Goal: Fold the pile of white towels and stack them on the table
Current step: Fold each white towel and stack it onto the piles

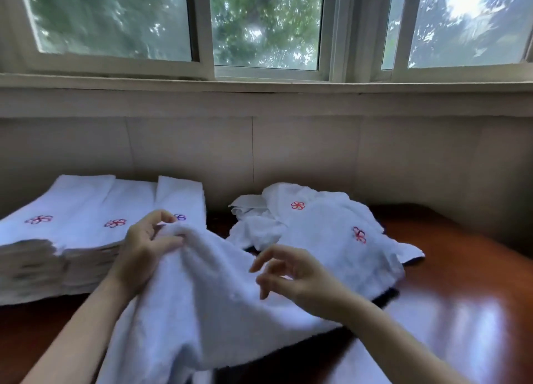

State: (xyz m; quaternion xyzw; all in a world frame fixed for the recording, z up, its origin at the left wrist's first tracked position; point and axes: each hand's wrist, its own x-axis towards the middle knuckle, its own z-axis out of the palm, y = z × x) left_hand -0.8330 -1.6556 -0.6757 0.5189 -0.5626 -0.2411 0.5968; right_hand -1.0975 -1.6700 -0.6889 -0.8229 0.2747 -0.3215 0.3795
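Observation:
A white towel hangs lifted above the table's front, draping down toward the bottom edge. My left hand pinches its upper corner between thumb and fingers. My right hand hovers just over the towel's right side with fingers spread and loosely bent, holding nothing. Folded white towels with red flower logos stand in three adjoining stacks at the left. A crumpled pile of unfolded towels lies at the right, behind my right hand.
The table is glossy reddish-brown wood, bare on its right side. A beige wall and a window sill run close behind the stacks and the pile.

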